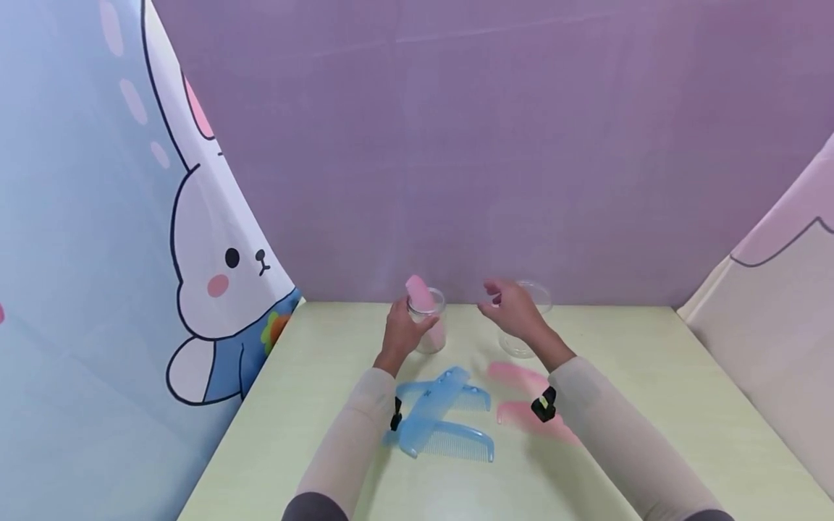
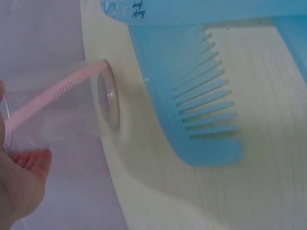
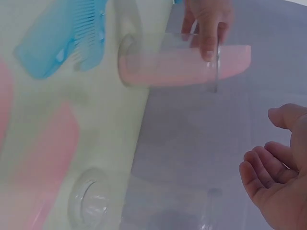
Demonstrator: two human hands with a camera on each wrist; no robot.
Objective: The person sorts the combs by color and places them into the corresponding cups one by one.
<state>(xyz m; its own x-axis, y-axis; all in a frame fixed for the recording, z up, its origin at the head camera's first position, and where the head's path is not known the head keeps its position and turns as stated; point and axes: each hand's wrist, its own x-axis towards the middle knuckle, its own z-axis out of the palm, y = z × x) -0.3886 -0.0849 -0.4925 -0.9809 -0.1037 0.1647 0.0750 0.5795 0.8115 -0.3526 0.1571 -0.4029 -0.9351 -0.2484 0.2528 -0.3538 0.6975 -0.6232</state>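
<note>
At the back of the table, my left hand (image 1: 404,331) grips a clear jar (image 1: 436,334) near its rim, thumb on one side and fingers on the other. Inside the jar leans a pink comb (image 1: 420,293), its upper end sticking out above the rim; the left wrist view shows its teeth through the wall. My right hand (image 1: 515,310) is raised to the right of that jar, fingers loosely bent and holding nothing. Behind and below it stands a second clear jar (image 1: 519,347), partly hidden by the hand; no comb shows in it.
Several blue combs (image 1: 433,412) lie overlapping in front of the left jar. Two pink combs (image 1: 521,417) lie on the right, partly under my right forearm. A purple cloth wall (image 1: 456,145) rises behind the table (image 1: 260,463), with a rabbit-printed curtain (image 1: 221,289) at the left.
</note>
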